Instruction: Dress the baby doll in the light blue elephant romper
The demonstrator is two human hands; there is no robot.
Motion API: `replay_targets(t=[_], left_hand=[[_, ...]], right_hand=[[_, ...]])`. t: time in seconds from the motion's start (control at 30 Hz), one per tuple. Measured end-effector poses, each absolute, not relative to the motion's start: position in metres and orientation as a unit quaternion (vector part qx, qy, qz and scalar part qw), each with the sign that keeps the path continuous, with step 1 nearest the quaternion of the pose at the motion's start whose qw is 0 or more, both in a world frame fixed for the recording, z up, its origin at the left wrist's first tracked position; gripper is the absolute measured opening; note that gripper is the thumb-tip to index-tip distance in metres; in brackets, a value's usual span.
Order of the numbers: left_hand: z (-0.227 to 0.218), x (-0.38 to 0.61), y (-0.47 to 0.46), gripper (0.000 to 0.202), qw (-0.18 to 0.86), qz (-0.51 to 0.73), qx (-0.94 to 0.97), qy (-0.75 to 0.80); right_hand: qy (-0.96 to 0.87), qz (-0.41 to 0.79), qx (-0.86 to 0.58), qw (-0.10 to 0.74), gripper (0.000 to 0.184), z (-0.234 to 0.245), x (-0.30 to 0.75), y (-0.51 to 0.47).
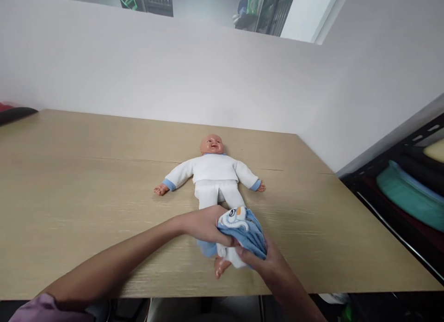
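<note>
A baby doll (213,173) in a white top and white trousers with blue cuffs lies on its back in the middle of the wooden table (79,183), head pointing away from me. My left hand (204,225) and my right hand (263,262) both grip a bunched blue cloth garment (244,229) with a cartoon print, held over the doll's lower legs. One bare doll foot (221,266) sticks out below the cloth. The other foot is hidden under the garment and my hands.
A white partition wall (173,67) runs along the table's far edge. At the right stands a dark shelf rack (398,183) holding folded green and yellow fabric. A dark object lies at the far left edge.
</note>
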State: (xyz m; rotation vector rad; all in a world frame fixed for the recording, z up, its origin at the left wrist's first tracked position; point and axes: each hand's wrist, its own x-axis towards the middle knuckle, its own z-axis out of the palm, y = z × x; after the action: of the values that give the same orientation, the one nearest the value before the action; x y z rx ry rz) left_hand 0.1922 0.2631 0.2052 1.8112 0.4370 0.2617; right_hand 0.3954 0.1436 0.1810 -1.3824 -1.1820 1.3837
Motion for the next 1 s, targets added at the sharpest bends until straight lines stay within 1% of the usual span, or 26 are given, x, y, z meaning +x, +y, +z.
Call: replay_targets(t=[0.03,0.1,0.23,0.33,0.4,0.5,0.6,0.7,0.77,0.83,0.9,1.0], left_hand=[[0.205,0.194,0.26,0.018,0.568,0.124,0.792,0.185],[0.206,0.197,0.254,0.016,0.521,0.126,0.823,0.19],[0.208,0.202,0.241,0.015,0.409,0.092,0.872,0.252],[0.207,0.205,0.237,0.018,0.351,0.066,0.899,0.254],[0.205,0.207,0.238,0.022,0.338,0.073,0.911,0.223],[0.202,0.208,0.242,0.027,0.35,0.069,0.914,0.195],[0.2,0.208,0.243,0.032,0.36,0.056,0.91,0.2],[0.196,0.209,0.239,0.024,0.337,0.051,0.917,0.208],[0.194,0.211,0.234,0.018,0.302,0.041,0.927,0.22],[0.192,0.213,0.231,0.021,0.262,0.025,0.935,0.237],[0.19,0.216,0.228,0.031,0.236,0.01,0.937,0.258],[0.188,0.219,0.226,0.045,0.238,0.011,0.928,0.286]], right_hand=[[-0.461,0.517,-0.574,0.436,0.049,0.176,0.392,0.14],[-0.456,0.45,-0.612,0.464,0.043,0.164,0.385,0.131],[-0.443,0.325,-0.681,0.484,0.04,0.14,0.373,0.112],[-0.429,0.278,-0.711,0.483,0.043,0.128,0.368,0.101],[-0.442,0.259,-0.715,0.477,0.04,0.125,0.367,0.098],[-0.477,0.208,-0.706,0.48,0.03,0.125,0.367,0.096],[-0.501,0.163,-0.702,0.479,0.02,0.126,0.368,0.096],[-0.506,0.173,-0.705,0.466,0.014,0.124,0.367,0.095],[-0.505,0.18,-0.702,0.468,0.014,0.12,0.366,0.095],[-0.5,0.17,-0.699,0.483,0.017,0.114,0.364,0.095],[-0.496,0.14,-0.693,0.504,0.019,0.107,0.364,0.095],[-0.496,0.097,-0.682,0.53,0.022,0.097,0.365,0.093]])
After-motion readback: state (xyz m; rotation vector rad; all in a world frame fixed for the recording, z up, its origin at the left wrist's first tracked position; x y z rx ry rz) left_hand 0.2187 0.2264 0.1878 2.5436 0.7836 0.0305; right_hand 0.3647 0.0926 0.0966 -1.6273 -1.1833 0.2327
